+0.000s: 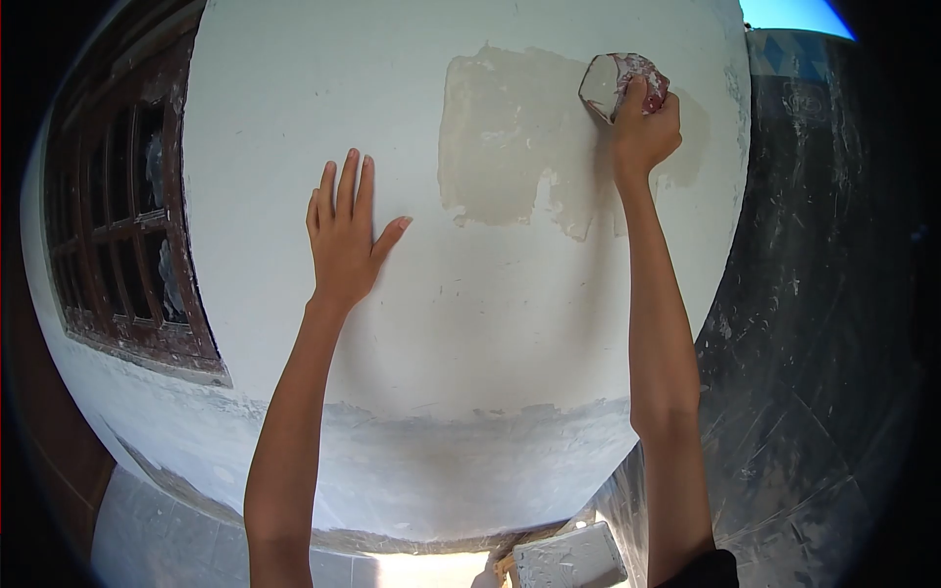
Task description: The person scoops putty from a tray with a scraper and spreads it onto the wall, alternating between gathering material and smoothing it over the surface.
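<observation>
My right hand (pixel 647 127) grips a putty knife (pixel 606 83) by its red, putty-smeared handle. The pale wide blade lies against the white wall (pixel 470 323), at the upper right of a damp-looking grey-beige putty patch (pixel 510 127). That patch has ragged lower edges, and more of it shows to the right of the hand. My left hand (pixel 343 235) rests flat on the wall left of the patch, fingers spread, holding nothing.
A brown wooden window frame (pixel 127 225) with dark panes is set in the wall at left. On the right hangs dark, spattered plastic sheeting (pixel 804 274). Near the wall's foot is a rectangular container (pixel 573 557) with white putty on it. Grey floor tiles (pixel 167 539) show at lower left.
</observation>
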`<state>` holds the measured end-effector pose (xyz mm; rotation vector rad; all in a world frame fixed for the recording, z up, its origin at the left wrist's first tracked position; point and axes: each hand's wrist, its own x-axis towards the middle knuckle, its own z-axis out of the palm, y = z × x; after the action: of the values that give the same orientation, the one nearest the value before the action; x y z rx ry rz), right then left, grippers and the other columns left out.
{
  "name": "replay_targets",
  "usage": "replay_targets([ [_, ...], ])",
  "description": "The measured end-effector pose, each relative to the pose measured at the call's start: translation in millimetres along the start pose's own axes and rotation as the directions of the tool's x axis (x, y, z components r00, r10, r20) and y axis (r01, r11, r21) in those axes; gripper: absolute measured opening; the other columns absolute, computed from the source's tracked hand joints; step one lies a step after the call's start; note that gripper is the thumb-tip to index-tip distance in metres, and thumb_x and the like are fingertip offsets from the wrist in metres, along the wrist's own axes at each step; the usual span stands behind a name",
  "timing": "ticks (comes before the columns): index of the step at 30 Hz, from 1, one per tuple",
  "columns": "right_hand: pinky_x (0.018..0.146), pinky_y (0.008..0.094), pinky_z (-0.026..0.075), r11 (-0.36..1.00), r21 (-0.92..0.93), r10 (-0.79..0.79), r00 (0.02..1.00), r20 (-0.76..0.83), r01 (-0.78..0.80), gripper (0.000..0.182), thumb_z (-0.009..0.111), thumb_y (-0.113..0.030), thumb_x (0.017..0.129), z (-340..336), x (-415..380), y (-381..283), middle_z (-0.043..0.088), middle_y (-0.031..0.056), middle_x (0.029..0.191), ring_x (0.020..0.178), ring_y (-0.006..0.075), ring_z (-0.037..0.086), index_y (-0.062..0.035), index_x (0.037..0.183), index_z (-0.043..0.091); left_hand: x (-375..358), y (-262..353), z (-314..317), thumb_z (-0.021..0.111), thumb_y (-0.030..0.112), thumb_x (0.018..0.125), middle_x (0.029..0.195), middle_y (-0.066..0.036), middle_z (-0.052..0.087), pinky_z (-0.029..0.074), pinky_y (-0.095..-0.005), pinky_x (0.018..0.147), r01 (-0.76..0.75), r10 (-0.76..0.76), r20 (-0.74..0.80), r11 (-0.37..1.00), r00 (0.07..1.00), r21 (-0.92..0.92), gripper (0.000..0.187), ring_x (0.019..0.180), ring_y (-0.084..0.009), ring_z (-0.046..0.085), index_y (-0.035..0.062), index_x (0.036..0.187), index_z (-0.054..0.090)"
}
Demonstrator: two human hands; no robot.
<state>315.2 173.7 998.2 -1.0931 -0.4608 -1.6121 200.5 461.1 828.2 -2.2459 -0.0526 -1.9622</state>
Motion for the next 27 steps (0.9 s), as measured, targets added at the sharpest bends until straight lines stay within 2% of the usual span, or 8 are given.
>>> replay_targets([
  [4, 0.058, 0.0290, 0.044, 0.958, 0.283, -0.037, 0.955, 0.296, -0.051, 0.037, 0.070, -0.034, 0.093, -16.9, -53.6, -21.7, 0.061, 0.0058, 0.066, 0.059, 0.0099, 0.049, -0.0003, 0.083, 0.059, 2.0, -1.6, 1.1, 0.050, 0.055, 0.099, 0.164, -0.013, 0.022, 0.013, -0.0561, 0.118, -0.009, 0.010, -0.013, 1.000, 1.000, 0.007, 0.080, 0.151, -0.0362, 0.014, 0.0065, 0.157, 0.025],
  [6, 0.053, 0.0315, 0.045, 0.953, 0.301, -0.132, 0.866, 0.482, -0.022, 0.036, 0.071, -0.036, 0.092, -16.3, -80.3, -28.7, 0.059, 0.0062, 0.059, 0.049, 0.0169, 0.056, -0.0030, 0.083, 0.060, 0.6, -0.2, 1.1, 0.050, 0.054, 0.099, 0.164, -0.013, 0.022, 0.013, -0.0561, 0.118, -0.013, 0.014, -0.015, 1.000, 1.000, 0.008, 0.080, 0.151, -0.0362, 0.014, 0.0065, 0.157, 0.025],
  [8, 0.051, 0.0353, 0.046, 0.936, 0.220, -0.348, 0.818, 0.458, 0.276, 0.037, 0.070, -0.038, 0.092, -6.9, -86.1, -20.5, 0.061, 0.0096, 0.059, 0.047, 0.0258, 0.059, -0.0031, 0.084, 0.061, 1.5, -0.4, -0.4, 0.050, 0.054, 0.099, 0.164, -0.013, 0.022, 0.014, -0.0559, 0.118, 0.000, 0.000, -0.002, 1.000, 1.000, 0.004, 0.080, 0.151, -0.0361, 0.015, 0.0064, 0.157, 0.024],
  [10, 0.051, 0.0368, 0.046, 0.951, 0.130, -0.307, 0.841, 0.445, 0.279, 0.038, 0.068, -0.039, 0.092, -2.6, -70.5, -8.3, 0.062, 0.0112, 0.060, 0.048, 0.0279, 0.059, -0.0028, 0.085, 0.062, 1.9, -2.3, 0.8, 0.050, 0.055, 0.099, 0.164, -0.013, 0.022, 0.014, -0.0560, 0.118, -0.006, 0.006, -0.007, 1.000, 1.000, 0.009, 0.080, 0.151, -0.0363, 0.015, 0.0064, 0.157, 0.024],
  [15, 0.056, 0.0397, 0.048, 0.975, -0.201, -0.060, 0.987, 0.151, 0.090, 0.042, 0.064, -0.040, 0.094, -24.4, -17.5, 25.6, 0.064, 0.0133, 0.062, 0.053, 0.0298, 0.061, 0.0000, 0.080, 0.061, 2.3, -1.7, 0.0, 0.050, 0.055, 0.099, 0.164, -0.012, 0.022, 0.014, -0.0561, 0.118, -0.003, 0.003, -0.005, 1.000, 1.000, 0.024, 0.081, 0.151, -0.0367, 0.016, 0.0063, 0.157, 0.024],
  [20, 0.055, 0.0357, 0.047, 1.000, -0.004, 0.016, 0.999, -0.028, -0.016, 0.038, 0.067, -0.034, 0.093, -31.7, -28.8, 6.8, 0.064, 0.0090, 0.062, 0.052, 0.0212, 0.057, 0.0008, 0.079, 0.059, 1.9, -0.1, 1.1, 0.050, 0.058, 0.098, 0.164, -0.010, 0.025, 0.016, -0.0549, 0.118, 0.008, -0.008, -0.022, 1.000, 1.000, 0.027, 0.079, 0.151, -0.0357, 0.018, 0.0084, 0.157, 0.028],
  [25, 0.057, 0.0355, 0.047, 0.958, 0.281, -0.087, 0.880, 0.468, -0.055, 0.038, 0.068, -0.037, 0.093, -5.5, -71.4, -27.8, 0.063, 0.0101, 0.063, 0.053, 0.0227, 0.059, 0.0000, 0.085, 0.063, 0.1, -1.0, 2.3, 0.050, 0.058, 0.098, 0.164, -0.011, 0.024, 0.016, -0.0552, 0.118, -0.006, 0.007, -0.037, 1.000, 0.999, 0.011, 0.079, 0.151, -0.0356, 0.017, 0.0082, 0.156, 0.029],
  [27, 0.058, 0.0390, 0.048, 0.974, 0.130, -0.227, 0.788, 0.572, 0.186, 0.039, 0.068, -0.039, 0.092, 5.2, -68.3, -35.1, 0.064, 0.0127, 0.064, 0.055, 0.0284, 0.061, -0.0009, 0.086, 0.064, 1.6, -1.8, 1.4, 0.050, 0.058, 0.098, 0.164, -0.011, 0.024, 0.016, -0.0552, 0.118, -0.003, 0.003, -0.035, 1.000, 0.999, 0.012, 0.080, 0.151, -0.0356, 0.017, 0.0080, 0.156, 0.029],
])
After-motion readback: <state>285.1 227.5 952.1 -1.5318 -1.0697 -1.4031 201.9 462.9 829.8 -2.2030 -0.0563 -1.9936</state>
